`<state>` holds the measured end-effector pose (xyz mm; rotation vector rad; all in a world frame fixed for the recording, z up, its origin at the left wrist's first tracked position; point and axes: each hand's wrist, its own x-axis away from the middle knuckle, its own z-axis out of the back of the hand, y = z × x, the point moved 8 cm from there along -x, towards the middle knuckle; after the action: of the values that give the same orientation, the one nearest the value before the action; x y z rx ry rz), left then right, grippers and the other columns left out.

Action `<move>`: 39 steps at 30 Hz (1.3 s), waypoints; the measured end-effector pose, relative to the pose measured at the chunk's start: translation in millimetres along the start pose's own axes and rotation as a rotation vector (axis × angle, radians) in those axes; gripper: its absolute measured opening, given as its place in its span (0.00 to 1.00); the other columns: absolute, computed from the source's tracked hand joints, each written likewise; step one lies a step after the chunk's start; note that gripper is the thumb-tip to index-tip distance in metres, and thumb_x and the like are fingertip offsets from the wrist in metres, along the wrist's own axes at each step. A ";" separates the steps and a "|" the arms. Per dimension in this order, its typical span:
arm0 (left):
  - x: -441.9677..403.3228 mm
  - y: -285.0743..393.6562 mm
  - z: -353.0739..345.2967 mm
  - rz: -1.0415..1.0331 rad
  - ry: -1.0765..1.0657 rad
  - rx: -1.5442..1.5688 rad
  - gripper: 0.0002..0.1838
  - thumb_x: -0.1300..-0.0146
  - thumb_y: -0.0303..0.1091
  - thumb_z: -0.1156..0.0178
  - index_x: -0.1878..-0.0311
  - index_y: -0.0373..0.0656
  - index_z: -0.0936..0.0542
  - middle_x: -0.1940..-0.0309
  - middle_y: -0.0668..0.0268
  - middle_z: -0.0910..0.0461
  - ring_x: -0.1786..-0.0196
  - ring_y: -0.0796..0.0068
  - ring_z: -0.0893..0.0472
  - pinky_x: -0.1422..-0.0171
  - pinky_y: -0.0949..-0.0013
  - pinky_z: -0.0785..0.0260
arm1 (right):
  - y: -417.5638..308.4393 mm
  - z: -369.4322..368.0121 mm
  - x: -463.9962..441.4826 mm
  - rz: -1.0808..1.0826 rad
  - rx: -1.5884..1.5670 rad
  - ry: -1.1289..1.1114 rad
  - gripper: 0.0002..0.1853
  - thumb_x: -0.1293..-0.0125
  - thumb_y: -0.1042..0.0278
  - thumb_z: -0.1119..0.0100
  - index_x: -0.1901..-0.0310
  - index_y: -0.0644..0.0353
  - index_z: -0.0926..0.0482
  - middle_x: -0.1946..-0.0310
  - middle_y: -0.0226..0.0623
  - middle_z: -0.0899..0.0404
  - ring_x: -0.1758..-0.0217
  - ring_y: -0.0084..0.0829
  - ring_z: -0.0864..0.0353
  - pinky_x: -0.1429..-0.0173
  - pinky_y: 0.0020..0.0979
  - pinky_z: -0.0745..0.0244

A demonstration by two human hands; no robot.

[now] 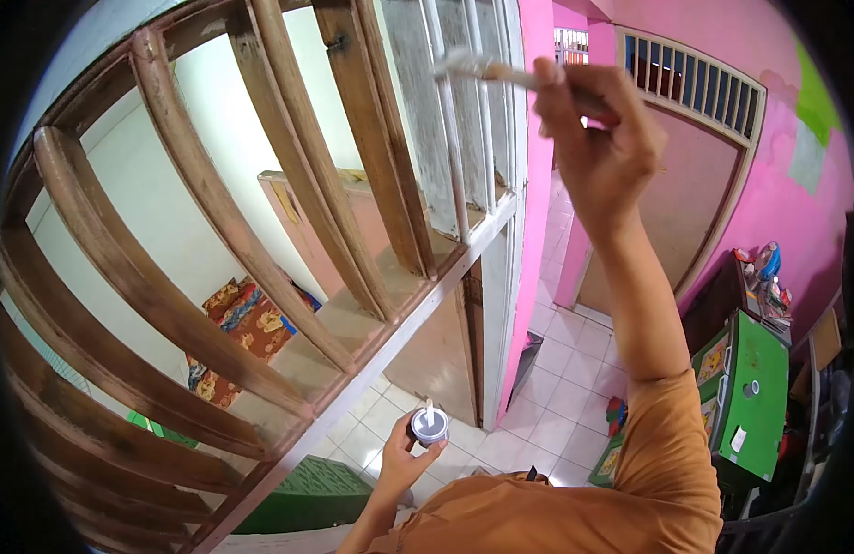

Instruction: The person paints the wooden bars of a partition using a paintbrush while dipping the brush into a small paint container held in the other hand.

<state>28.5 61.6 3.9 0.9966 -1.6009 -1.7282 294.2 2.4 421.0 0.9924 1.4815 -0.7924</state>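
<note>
My right hand (611, 134) is raised at the upper middle, fingers closed round the handle of a paintbrush (510, 76). The brush points left, and its pale, blurred bristles overlap a white vertical bar (450, 138) of the window frame; whether they touch it I cannot tell. Lower down, my left hand (404, 462) grips a small round paint tub (430, 427) by its side. Greyish-white paint shows inside the tub, with a pale stick-like thing standing at its rim.
Brown wooden slats (205, 203) rise above a white-edged sill (353, 388) on the left. Through them, a patterned mattress (251, 342) lies in a room. A closed door (667, 203) stands in the pink wall behind. On the right is a green cabinet (750, 397); the floor is white-tiled (538, 425).
</note>
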 end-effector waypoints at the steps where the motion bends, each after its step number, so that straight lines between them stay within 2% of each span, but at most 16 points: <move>1: -0.2 -0.8 0.2 0.002 0.001 0.001 0.34 0.41 0.21 0.27 0.33 0.30 0.32 0.44 0.58 0.22 0.41 0.71 0.20 0.36 0.67 0.27 | 1.4 3.1 -2.7 0.004 -0.107 0.082 0.07 0.33 0.73 0.29 0.66 0.62 0.19 0.79 0.30 0.19 0.78 0.17 0.21 0.77 0.20 0.30; 2: -0.7 -2.3 0.4 0.007 0.002 0.005 0.34 0.41 0.21 0.27 0.33 0.30 0.32 0.44 0.58 0.22 0.41 0.70 0.20 0.35 0.67 0.27 | 2.8 7.5 -2.1 0.007 -0.214 0.163 0.06 0.33 0.73 0.29 0.65 0.62 0.18 0.79 0.30 0.19 0.78 0.16 0.20 0.77 0.19 0.30; 5: -0.2 -4.6 0.5 0.021 -0.004 0.012 0.34 0.41 0.21 0.27 0.33 0.30 0.32 0.44 0.58 0.22 0.41 0.70 0.20 0.35 0.66 0.27 | 2.9 7.1 23.4 0.006 -0.139 0.081 0.06 0.32 0.74 0.30 0.65 0.62 0.18 0.78 0.28 0.19 0.77 0.16 0.20 0.78 0.20 0.32; 7: 0.2 -4.5 1.1 0.019 -0.012 0.019 0.34 0.41 0.21 0.27 0.33 0.29 0.32 0.44 0.58 0.22 0.41 0.70 0.20 0.35 0.66 0.27 | 3.0 8.7 52.0 0.000 -0.020 -0.053 0.07 0.35 0.76 0.28 0.67 0.60 0.20 0.82 0.28 0.26 0.83 0.17 0.30 0.79 0.24 0.39; 9: 1.7 -5.8 1.6 -0.013 0.025 0.018 0.34 0.41 0.23 0.26 0.34 0.31 0.31 0.46 0.60 0.21 0.45 0.74 0.19 0.43 0.71 0.25 | 3.3 14.1 76.2 -0.042 0.011 -0.147 0.08 0.38 0.78 0.27 0.68 0.60 0.20 0.83 0.30 0.30 0.84 0.20 0.34 0.79 0.26 0.41; 12: 2.7 -8.4 4.4 0.003 0.036 0.033 0.33 0.42 0.22 0.26 0.34 0.31 0.31 0.46 0.60 0.21 0.45 0.74 0.19 0.43 0.71 0.26 | 17.1 21.9 85.7 -0.156 -0.011 -0.164 0.07 0.35 0.76 0.28 0.67 0.61 0.20 0.82 0.30 0.24 0.82 0.18 0.28 0.77 0.23 0.34; 14: 2.3 -6.6 6.3 0.004 0.034 0.015 0.34 0.42 0.22 0.26 0.34 0.31 0.31 0.47 0.60 0.21 0.46 0.75 0.19 0.44 0.71 0.25 | 37.8 36.7 73.4 -0.382 -0.192 0.049 0.07 0.31 0.73 0.31 0.65 0.64 0.20 0.79 0.33 0.17 0.78 0.17 0.20 0.74 0.21 0.27; 18: 0.5 -3.2 5.3 0.001 0.033 0.012 0.34 0.42 0.23 0.26 0.35 0.31 0.31 0.48 0.60 0.20 0.47 0.75 0.19 0.45 0.72 0.25 | 54.3 30.1 12.1 -0.274 -0.182 0.180 0.09 0.29 0.70 0.33 0.63 0.66 0.20 0.76 0.36 0.14 0.74 0.19 0.16 0.71 0.21 0.22; 21: -0.2 0.8 2.4 -0.013 0.038 0.013 0.33 0.41 0.24 0.25 0.35 0.31 0.31 0.49 0.61 0.20 0.48 0.76 0.19 0.46 0.72 0.25 | 67.1 12.8 -23.3 -0.209 -0.274 0.256 0.09 0.29 0.70 0.33 0.63 0.66 0.21 0.76 0.37 0.14 0.76 0.18 0.17 0.72 0.21 0.24; 23: -1.1 4.5 2.2 -0.018 0.043 -0.007 0.33 0.41 0.24 0.25 0.35 0.31 0.31 0.49 0.61 0.20 0.48 0.76 0.19 0.47 0.72 0.25 | 66.1 3.8 -38.4 -0.127 -0.271 0.304 0.08 0.28 0.69 0.33 0.61 0.64 0.20 0.76 0.34 0.15 0.76 0.17 0.19 0.72 0.20 0.27; 25: 0.3 4.7 2.9 -0.014 0.052 0.000 0.33 0.41 0.24 0.25 0.35 0.31 0.31 0.48 0.60 0.20 0.48 0.76 0.19 0.46 0.72 0.25 | 70.1 -1.5 -40.3 -0.108 -0.230 0.266 0.09 0.29 0.68 0.32 0.62 0.64 0.20 0.76 0.34 0.15 0.75 0.18 0.18 0.72 0.20 0.27; 28: 3.0 4.3 7.7 -0.007 0.060 0.007 0.33 0.41 0.24 0.26 0.35 0.30 0.31 0.48 0.60 0.20 0.47 0.75 0.19 0.45 0.72 0.25 | 52.1 -6.8 -28.5 0.018 0.141 0.083 0.09 0.30 0.69 0.31 0.62 0.65 0.20 0.77 0.35 0.16 0.76 0.16 0.19 0.71 0.21 0.26; 29: 3.7 3.6 9.0 -0.005 0.063 0.011 0.33 0.41 0.23 0.26 0.35 0.30 0.31 0.47 0.60 0.20 0.46 0.74 0.19 0.44 0.71 0.25 | 50.7 -4.2 -21.7 0.024 0.144 0.083 0.09 0.30 0.69 0.31 0.62 0.65 0.20 0.77 0.35 0.16 0.76 0.16 0.19 0.71 0.21 0.26; 31: 6.4 2.0 11.3 0.000 0.082 0.038 0.33 0.41 0.23 0.26 0.35 0.31 0.31 0.47 0.60 0.21 0.46 0.74 0.19 0.43 0.71 0.25 | 36.1 2.2 -11.4 0.156 0.167 0.146 0.08 0.33 0.74 0.29 0.67 0.60 0.21 0.81 0.29 0.23 0.82 0.17 0.31 0.76 0.23 0.35; 36: 3.4 -8.0 17.7 0.018 0.090 0.023 0.34 0.42 0.22 0.26 0.34 0.30 0.32 0.47 0.59 0.21 0.44 0.73 0.19 0.41 0.70 0.25 | 38.5 -0.5 -37.6 0.135 0.023 0.265 0.09 0.35 0.75 0.28 0.67 0.61 0.22 0.81 0.30 0.24 0.81 0.18 0.29 0.75 0.22 0.34; 39: 0.3 -7.6 12.7 0.025 0.064 0.040 0.35 0.42 0.22 0.26 0.34 0.29 0.32 0.46 0.58 0.21 0.44 0.72 0.19 0.41 0.70 0.25 | 39.7 -7.3 -40.4 0.163 0.105 0.243 0.09 0.36 0.76 0.28 0.67 0.60 0.22 0.81 0.31 0.24 0.81 0.18 0.29 0.75 0.22 0.34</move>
<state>18.4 69.3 -3.7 1.0358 -1.6062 -1.6373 327.8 19.4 463.9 1.3088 1.5521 -0.6546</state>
